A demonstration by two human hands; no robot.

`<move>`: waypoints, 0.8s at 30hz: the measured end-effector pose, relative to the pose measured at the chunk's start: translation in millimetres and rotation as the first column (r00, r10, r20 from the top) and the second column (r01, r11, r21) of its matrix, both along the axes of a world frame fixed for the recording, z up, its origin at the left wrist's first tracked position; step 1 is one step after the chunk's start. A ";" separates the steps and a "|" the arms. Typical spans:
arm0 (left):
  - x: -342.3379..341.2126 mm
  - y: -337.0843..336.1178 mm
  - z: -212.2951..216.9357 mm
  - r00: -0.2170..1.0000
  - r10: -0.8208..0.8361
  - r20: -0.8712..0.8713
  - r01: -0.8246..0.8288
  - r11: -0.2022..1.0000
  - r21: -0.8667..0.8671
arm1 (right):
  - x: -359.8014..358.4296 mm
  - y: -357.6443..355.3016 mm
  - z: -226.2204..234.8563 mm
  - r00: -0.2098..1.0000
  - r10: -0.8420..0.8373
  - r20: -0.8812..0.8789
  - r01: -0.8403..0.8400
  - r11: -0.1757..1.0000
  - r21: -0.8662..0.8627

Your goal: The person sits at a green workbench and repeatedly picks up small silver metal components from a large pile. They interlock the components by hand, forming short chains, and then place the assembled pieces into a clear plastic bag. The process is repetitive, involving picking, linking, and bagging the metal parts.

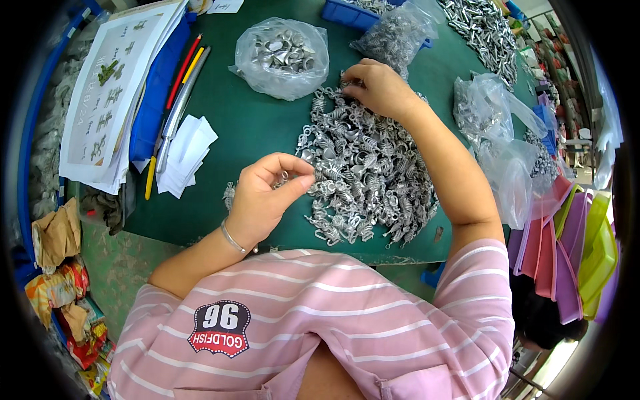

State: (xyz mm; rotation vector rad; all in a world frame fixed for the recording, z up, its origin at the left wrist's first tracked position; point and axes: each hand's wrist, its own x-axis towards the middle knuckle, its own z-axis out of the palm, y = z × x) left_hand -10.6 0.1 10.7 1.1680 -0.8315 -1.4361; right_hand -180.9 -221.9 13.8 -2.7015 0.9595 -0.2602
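Note:
A large heap of small silvery metal pieces (370,180), many ribbed or coil-like with rings at their ends, lies on the green table in front of me. At its left edge, my left hand (267,197) is closed, thumb and forefinger nearly together. A small silvery metal ring piece (281,179) shows inside those curled fingers. My right hand (381,88) reaches over to the heap's far edge. Its fingers are bent down among the pieces, and what they grip is hidden. A few loose metal pieces (229,195) lie left of my left hand.
Beyond the heap stand an open plastic bag of curved metal parts (283,57), another filled bag (397,40) and a blue bin (352,15). Papers (110,87), pencils and white slips (187,157) lie left. Clear bags (483,110), a rod pile (483,40) and coloured plastic bins (567,253) are right.

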 end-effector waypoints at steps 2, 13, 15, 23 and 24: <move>1.3 1.2 -0.8 1.000 0.015 0.000 -0.015 1.000 -0.014 | -4.9 -1.2 0.7 0.994 -0.069 0.090 0.078 0.992 -0.103; -8.5 -2.2 4.2 0.984 0.060 -0.168 -0.063 0.998 -0.014 | -10.8 135.1 27.8 0.531 -0.451 0.717 -0.220 0.744 0.631; -8.4 -1.8 2.8 0.989 0.001 -0.149 -0.008 0.999 -0.046 | -10.8 153.8 20.3 0.470 -0.488 0.736 -0.256 0.722 0.643; -8.7 3.6 -4.8 1.000 -0.012 -0.022 0.010 0.997 -0.079 | -18.9 175.6 0.4 0.443 -0.612 0.655 -0.167 0.661 0.731; -9.3 3.7 -5.9 1.000 -0.012 -0.013 0.011 0.997 -0.079 | -19.8 175.8 -1.4 0.446 -0.597 0.667 -0.147 0.686 0.712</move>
